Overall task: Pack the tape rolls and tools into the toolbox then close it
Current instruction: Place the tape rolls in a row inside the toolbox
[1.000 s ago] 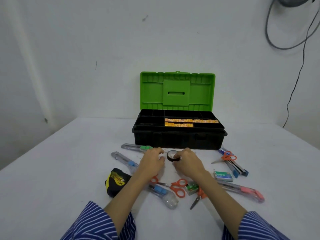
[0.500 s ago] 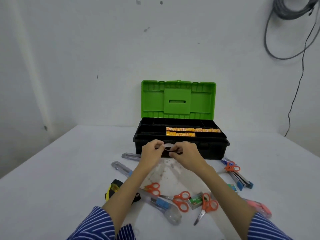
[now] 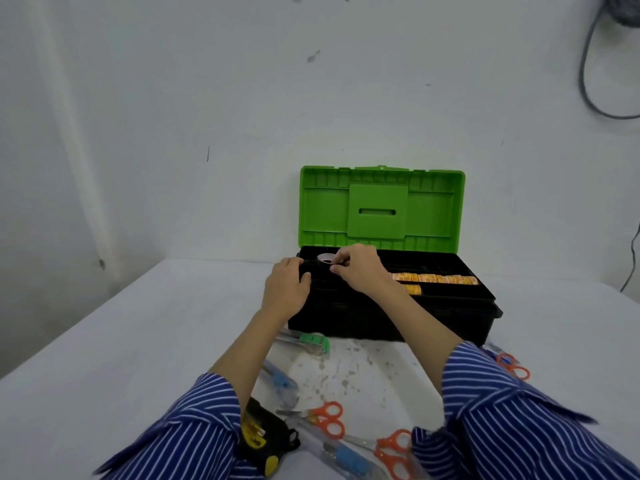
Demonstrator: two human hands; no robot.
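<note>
The person's right hand point(image 3: 358, 271) pinches a small tape roll point(image 3: 326, 258) between thumb and fingertips, holding it over the tray's far-left compartment, at about ten o'clock within the open toolbox point(image 3: 391, 317). The left hand point(image 3: 286, 284) rests on the box's left edge, fingers curled over the rim as if bracing it, thumb along the black wall. A row of yellow tape rolls point(image 3: 438, 279) already lies in the tray toward three o'clock of the right hand. To my eye, the step wants the roll lowered flat into its compartment, not dropped on edge where it could roll or jam against a divider; a light release once it touches bottom should do. Keeping the left hand on the rim seems wise, since the box could slide on the worktop point(image 3: 104, 341). The green lid point(image 3: 381, 209) stands upright behind, well out of the way. Much remains: a green utility knife point(image 3: 308, 341) at six o'clock of the box, orange scissors point(image 3: 327, 419), a tape measure point(image 3: 263, 441) and other cutters lie nearer the person.
</note>
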